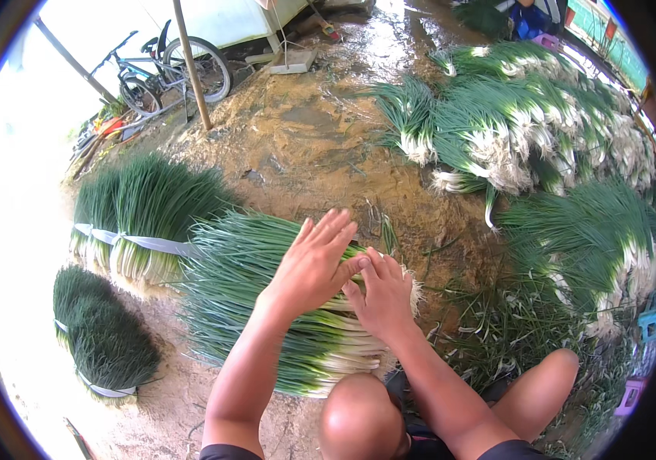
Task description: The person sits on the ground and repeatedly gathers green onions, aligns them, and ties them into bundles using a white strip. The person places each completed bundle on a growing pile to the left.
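Note:
A wide pile of green onions lies before me, its green tops to the left and its white stems and roots to the right. Over the far part of this pile is my left hand, fingers extended and holding nothing. My right hand rests at the white stem end, its fingers touching or overlapping my left thumb; whether it grips any stalks cannot be told. Beyond the pile to the left stand green onion bundles tied with a pale strip.
More tied bundles stand at the lower left. Loose green onions are heaped at the upper right, with leaf trimmings at the right. A wooden pole and a bicycle stand at the upper left. Small plastic stools are at the right edge.

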{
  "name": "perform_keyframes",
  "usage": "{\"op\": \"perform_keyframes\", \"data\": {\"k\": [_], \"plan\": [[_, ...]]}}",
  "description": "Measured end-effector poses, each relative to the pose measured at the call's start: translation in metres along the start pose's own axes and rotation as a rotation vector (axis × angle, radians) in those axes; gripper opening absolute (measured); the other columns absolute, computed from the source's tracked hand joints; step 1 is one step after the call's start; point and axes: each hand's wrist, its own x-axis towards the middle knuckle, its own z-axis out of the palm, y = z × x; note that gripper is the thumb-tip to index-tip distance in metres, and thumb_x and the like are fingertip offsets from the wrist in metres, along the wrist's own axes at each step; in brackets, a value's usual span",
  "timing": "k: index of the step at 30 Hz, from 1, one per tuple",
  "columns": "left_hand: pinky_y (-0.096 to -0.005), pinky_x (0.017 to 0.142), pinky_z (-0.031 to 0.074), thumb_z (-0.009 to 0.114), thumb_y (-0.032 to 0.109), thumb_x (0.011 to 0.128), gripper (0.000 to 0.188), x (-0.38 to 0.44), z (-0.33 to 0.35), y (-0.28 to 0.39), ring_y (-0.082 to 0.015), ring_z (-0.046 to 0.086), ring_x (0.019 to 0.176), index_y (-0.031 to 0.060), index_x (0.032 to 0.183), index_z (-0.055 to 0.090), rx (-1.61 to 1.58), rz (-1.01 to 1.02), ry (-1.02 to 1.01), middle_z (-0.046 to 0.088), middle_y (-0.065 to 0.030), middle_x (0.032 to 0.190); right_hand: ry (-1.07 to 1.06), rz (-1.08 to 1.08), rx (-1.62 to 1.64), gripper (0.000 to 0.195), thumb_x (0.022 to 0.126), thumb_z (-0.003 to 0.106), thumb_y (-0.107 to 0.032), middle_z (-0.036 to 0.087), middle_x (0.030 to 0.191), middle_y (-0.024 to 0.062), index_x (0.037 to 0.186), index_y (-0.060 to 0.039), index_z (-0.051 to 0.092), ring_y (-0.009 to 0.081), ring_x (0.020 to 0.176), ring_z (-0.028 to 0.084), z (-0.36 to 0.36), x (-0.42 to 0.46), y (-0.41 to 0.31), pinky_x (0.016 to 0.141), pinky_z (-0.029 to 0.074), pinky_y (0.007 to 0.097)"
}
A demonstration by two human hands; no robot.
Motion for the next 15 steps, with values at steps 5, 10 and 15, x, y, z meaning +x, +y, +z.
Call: {"op": "perform_keyframes", "data": {"k": [5,10,15], "plan": [[-0.0523,0.120,0.027,0.049,0.053,0.102,0.062,-0.003,0.027,-0.027,-0.0321,0.047,0.140,0.0027,0.135,0.060,0.078,-0.231,-0.104,0.057,-0.0172,0.143,0.187,0.017,0.156,0.071,0.099,0.054,-0.056,0.044,0.151,0.0259,0.142,0.0012,0.051,0.0442,0.140,0.041,0.016,-0.005,0.023,0.114,0.028,0.0630],[-0.0584,0.120,0.023,0.048,0.053,0.102,0.063,-0.014,0.021,-0.033,-0.0316,0.047,0.139,0.0009,0.134,0.061,0.120,-0.349,-0.083,0.058,-0.0162,0.142,0.187,0.186,0.375,0.073,0.099,0.057,-0.052,0.043,0.148,0.0323,0.141,0.0078,0.050,0.0448,0.139,0.042,0.019,-0.016,0.030,0.117,0.031,0.0488],[-0.0571,0.121,0.020,0.050,0.052,0.101,0.063,-0.027,0.034,-0.044,-0.0317,0.044,0.142,0.0009,0.135,0.061,0.092,-0.384,-0.011,0.056,-0.0166,0.145,0.150,0.198,0.408,0.069,0.099,0.059,-0.047,0.045,0.146,0.0300,0.140,0.0066,0.050,0.0422,0.137,0.044,0.022,-0.016,0.028,0.116,0.034,0.0476]]}}
